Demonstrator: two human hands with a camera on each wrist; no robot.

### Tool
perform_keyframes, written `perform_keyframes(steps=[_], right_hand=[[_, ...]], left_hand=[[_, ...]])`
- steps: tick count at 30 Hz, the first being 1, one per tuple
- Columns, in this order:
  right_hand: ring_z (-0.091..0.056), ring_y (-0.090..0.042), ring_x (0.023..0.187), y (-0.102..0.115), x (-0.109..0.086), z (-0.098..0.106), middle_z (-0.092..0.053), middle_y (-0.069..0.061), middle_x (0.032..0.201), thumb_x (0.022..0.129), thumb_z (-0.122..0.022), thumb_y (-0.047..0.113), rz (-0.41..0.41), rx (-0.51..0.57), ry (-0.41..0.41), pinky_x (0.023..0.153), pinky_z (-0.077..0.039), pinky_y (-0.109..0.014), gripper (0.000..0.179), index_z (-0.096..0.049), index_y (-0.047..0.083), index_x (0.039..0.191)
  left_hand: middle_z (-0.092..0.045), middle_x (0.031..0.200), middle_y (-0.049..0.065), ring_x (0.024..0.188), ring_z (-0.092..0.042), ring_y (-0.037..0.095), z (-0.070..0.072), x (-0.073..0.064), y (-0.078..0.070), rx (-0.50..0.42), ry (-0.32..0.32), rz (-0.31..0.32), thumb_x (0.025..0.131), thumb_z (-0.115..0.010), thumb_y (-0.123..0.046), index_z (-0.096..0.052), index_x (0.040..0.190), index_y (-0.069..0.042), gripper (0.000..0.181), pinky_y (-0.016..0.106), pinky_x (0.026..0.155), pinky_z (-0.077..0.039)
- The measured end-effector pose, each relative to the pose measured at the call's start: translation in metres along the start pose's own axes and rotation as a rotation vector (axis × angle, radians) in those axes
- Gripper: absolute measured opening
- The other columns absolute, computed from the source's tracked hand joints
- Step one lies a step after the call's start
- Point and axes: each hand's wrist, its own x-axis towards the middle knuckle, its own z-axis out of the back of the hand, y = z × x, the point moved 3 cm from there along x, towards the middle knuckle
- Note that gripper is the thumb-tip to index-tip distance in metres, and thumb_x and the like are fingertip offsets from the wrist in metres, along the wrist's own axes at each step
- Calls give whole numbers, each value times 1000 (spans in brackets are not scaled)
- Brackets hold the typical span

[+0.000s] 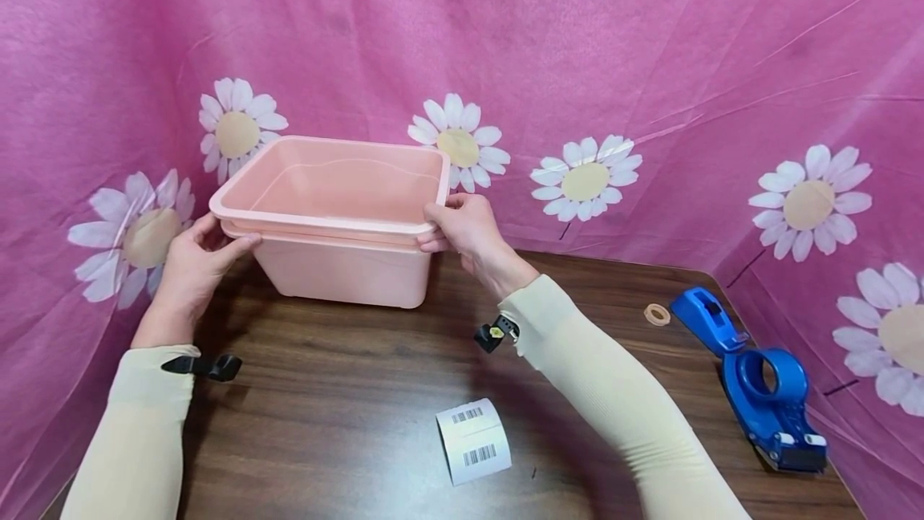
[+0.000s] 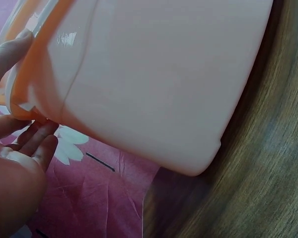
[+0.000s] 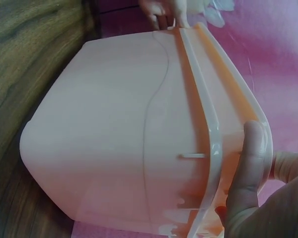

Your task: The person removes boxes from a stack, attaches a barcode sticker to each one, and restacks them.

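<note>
Two pink plastic bins stand nested on the table, the upper bin [image 1: 346,183] a little raised so that both rims show one above the other. The lower bin [image 1: 346,273] reaches down to the tabletop. At the near left corner my left hand [image 1: 195,267] grips the lower bin's rim, thumb in front and fingers underneath, as the left wrist view shows. My right hand [image 1: 472,235] pinches the upper bin's rim at the right corner. From the right wrist, a narrow gap shows between the rims beside my right thumb [image 3: 251,153].
A curled strip of white barcode labels [image 1: 474,441] lies on the brown wooden table [image 1: 325,392] near the front. At the right are a blue tape dispenser [image 1: 751,392] and a small tan ring [image 1: 657,314]. A pink flowered cloth [image 1: 613,46] hangs close behind the table.
</note>
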Motion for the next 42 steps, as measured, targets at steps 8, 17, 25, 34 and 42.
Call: perform_keyframes(steps=[8,17,25,34,42], right_hand=[[-75,-12,55,6,-3,-3,-74,-14,80,99,-62,1,35,-11,21,57,-66,-26,32,-61,-11,130],[-73,-10,52,15,-9,3,-71,-8,69,99,-59,-1,54,17,9,54,-65,-25,15,-67,-5,111],[-72,-8,52,29,-17,7,-72,-4,65,102,-61,4,52,-11,31,55,-65,-24,29,-70,-5,129],[-74,-11,54,44,-20,5,-72,-7,68,103,-60,1,94,-8,39,57,-66,-25,31,-64,-11,131],[-74,-12,54,52,-22,10,-71,-7,69,103,-59,1,96,-15,25,57,-67,-27,18,-68,-5,117]], left_hand=[[-73,129,-18,116,-67,-7,4,-2,-1,-1,9,-8,99,-81,4,-48,167,1,76,4,92,-57],[-72,125,-22,112,-67,-12,3,-1,7,22,22,15,98,-81,4,-37,170,7,84,2,94,-55],[-70,134,-19,112,-67,-14,7,0,7,30,24,42,99,-81,2,-34,172,3,87,2,94,-54],[-71,131,-20,110,-69,-14,7,0,4,11,21,34,99,-81,2,-34,172,4,87,2,94,-55],[-70,132,-20,110,-69,-14,5,2,5,13,30,36,99,-81,2,-34,172,3,86,2,94,-55]])
